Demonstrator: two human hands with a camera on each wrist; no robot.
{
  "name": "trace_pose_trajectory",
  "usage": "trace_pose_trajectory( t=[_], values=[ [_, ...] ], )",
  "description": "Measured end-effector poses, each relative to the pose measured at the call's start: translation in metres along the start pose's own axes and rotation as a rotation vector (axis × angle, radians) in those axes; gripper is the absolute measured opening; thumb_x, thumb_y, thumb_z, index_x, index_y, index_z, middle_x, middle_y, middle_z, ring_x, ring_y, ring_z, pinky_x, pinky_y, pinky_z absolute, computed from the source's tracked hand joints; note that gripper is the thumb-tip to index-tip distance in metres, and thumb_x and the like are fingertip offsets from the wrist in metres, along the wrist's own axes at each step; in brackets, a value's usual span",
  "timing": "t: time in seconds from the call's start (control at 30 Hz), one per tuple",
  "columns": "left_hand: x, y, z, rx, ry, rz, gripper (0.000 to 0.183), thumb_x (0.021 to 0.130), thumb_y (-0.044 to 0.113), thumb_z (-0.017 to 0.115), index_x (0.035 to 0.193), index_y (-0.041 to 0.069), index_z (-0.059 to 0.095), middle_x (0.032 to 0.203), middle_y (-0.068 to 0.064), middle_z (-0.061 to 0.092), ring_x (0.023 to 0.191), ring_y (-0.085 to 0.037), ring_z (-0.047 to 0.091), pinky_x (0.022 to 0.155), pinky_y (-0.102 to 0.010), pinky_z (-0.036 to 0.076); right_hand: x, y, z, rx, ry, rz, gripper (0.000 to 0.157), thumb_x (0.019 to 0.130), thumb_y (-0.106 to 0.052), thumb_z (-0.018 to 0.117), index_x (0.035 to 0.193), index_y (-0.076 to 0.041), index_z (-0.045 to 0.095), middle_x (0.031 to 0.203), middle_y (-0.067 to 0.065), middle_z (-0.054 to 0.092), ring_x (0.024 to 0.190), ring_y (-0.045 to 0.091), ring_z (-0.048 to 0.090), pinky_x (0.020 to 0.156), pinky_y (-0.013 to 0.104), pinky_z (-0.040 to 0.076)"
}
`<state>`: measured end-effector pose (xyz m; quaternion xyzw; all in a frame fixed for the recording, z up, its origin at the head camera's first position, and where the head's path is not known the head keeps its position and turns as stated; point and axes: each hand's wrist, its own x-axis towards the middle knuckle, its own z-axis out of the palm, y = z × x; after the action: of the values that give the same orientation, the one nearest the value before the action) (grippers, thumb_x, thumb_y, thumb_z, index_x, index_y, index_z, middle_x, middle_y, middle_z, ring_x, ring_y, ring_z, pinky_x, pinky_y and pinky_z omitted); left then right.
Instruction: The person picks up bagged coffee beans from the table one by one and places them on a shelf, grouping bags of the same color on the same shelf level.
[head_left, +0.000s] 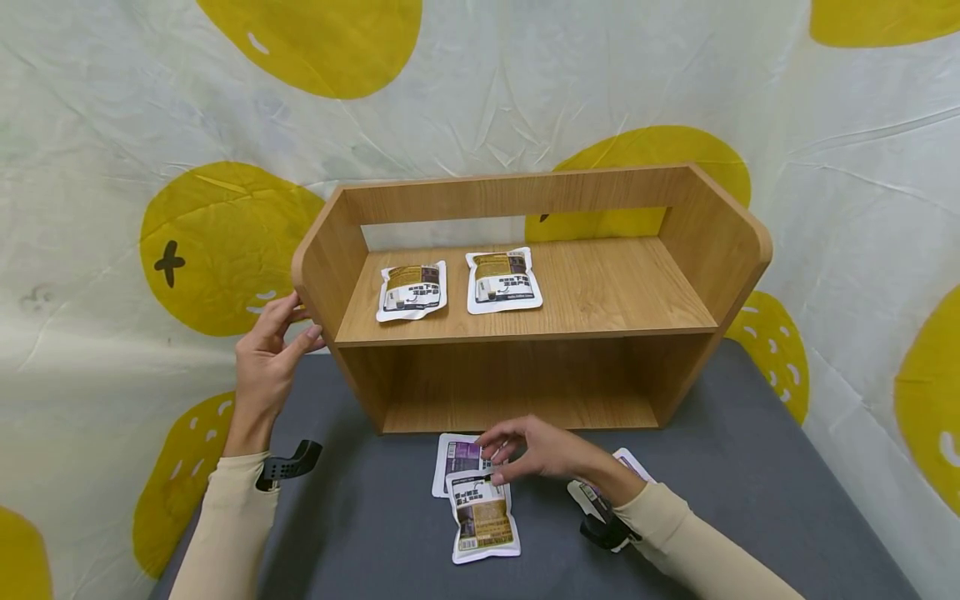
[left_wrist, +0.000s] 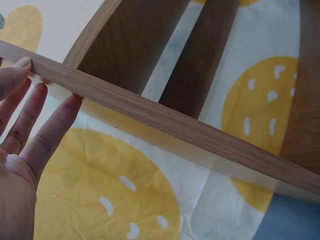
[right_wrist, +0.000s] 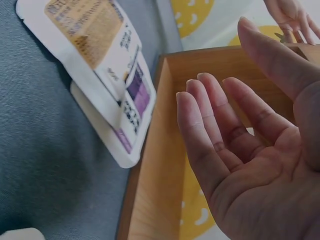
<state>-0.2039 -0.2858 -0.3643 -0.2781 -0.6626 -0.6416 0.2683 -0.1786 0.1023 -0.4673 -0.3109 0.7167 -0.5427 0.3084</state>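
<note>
My left hand (head_left: 268,354) rests its fingertips against the left side panel of a two-tier wooden shelf (head_left: 525,335), seen close in the left wrist view as a wooden edge (left_wrist: 150,117). Over the table in front of the shelf, my right hand (head_left: 543,450) hangs with loosely bent fingers and nothing in them. Just below it lies a white pouch with a brown-gold label (head_left: 482,518), overlapping a white pouch with a purple label (head_left: 444,467). The right wrist view shows both the gold-label pouch (right_wrist: 87,32) and the purple-label pouch (right_wrist: 132,132) beside the open palm.
Two gold-label pouches, the left one (head_left: 412,292) and the right one (head_left: 503,282), lie on the upper tier. Another pouch (head_left: 633,463) is partly hidden under my right wrist. A grey cloth (head_left: 360,533) covers the table, and a yellow-patterned white curtain (head_left: 480,108) hangs behind.
</note>
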Motion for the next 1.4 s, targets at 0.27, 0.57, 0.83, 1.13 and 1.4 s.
trace_pose_trajectory(
  t=[0.27, 0.57, 0.83, 1.13, 1.4],
  values=[
    [-0.001, 0.0, 0.0, 0.023, 0.016, -0.017, 0.061, 0.087, -0.028, 0.057, 0.144, -0.007, 0.051, 0.132, -0.017, 0.056, 0.117, -0.025, 0.06, 0.077, -0.032, 0.064, -0.001, 0.011, 0.013, -0.074, 0.026, 0.032, 0.054, 0.083, -0.008, 0.084, 0.132, 0.004, 0.063, 0.119, 0.023, 0.067, 0.11, 0.042, 0.064, 0.094, 0.05, 0.057],
    [-0.001, 0.0, 0.0, 0.012, 0.016, -0.012, 0.061, 0.087, -0.028, 0.057, 0.144, -0.008, 0.051, 0.132, -0.017, 0.056, 0.117, -0.025, 0.06, 0.077, -0.032, 0.064, -0.002, 0.023, 0.029, -0.196, 0.094, 0.031, 0.056, 0.075, -0.01, 0.089, 0.127, -0.001, 0.068, 0.114, 0.013, 0.071, 0.104, 0.031, 0.065, 0.094, 0.046, 0.056],
    [0.0, 0.0, -0.001, 0.006, 0.014, -0.014, 0.061, 0.087, -0.029, 0.056, 0.144, -0.008, 0.05, 0.131, -0.017, 0.056, 0.117, -0.026, 0.06, 0.077, -0.031, 0.064, -0.001, 0.029, 0.038, -0.337, 0.153, -0.017, 0.056, 0.072, -0.02, 0.093, 0.121, -0.003, 0.072, 0.11, 0.008, 0.07, 0.098, 0.023, 0.064, 0.088, 0.035, 0.057],
    [0.001, -0.001, 0.0, -0.012, 0.005, -0.004, 0.062, 0.087, -0.029, 0.055, 0.145, -0.009, 0.049, 0.133, -0.017, 0.056, 0.118, -0.026, 0.06, 0.078, -0.031, 0.064, 0.0, 0.034, 0.052, -0.695, 0.273, 0.044, 0.071, 0.064, -0.042, 0.095, 0.124, -0.012, 0.072, 0.111, -0.003, 0.056, 0.103, 0.018, 0.052, 0.085, 0.032, 0.05],
    [0.001, -0.001, 0.0, -0.009, -0.002, 0.004, 0.062, 0.087, -0.029, 0.055, 0.144, -0.009, 0.049, 0.133, -0.017, 0.056, 0.117, -0.025, 0.06, 0.078, -0.031, 0.064, -0.004, 0.039, 0.056, -0.663, 0.315, 0.089, 0.085, 0.061, -0.042, 0.098, 0.131, -0.008, 0.063, 0.106, 0.003, 0.052, 0.087, 0.012, 0.048, 0.073, 0.028, 0.05]
  ],
)
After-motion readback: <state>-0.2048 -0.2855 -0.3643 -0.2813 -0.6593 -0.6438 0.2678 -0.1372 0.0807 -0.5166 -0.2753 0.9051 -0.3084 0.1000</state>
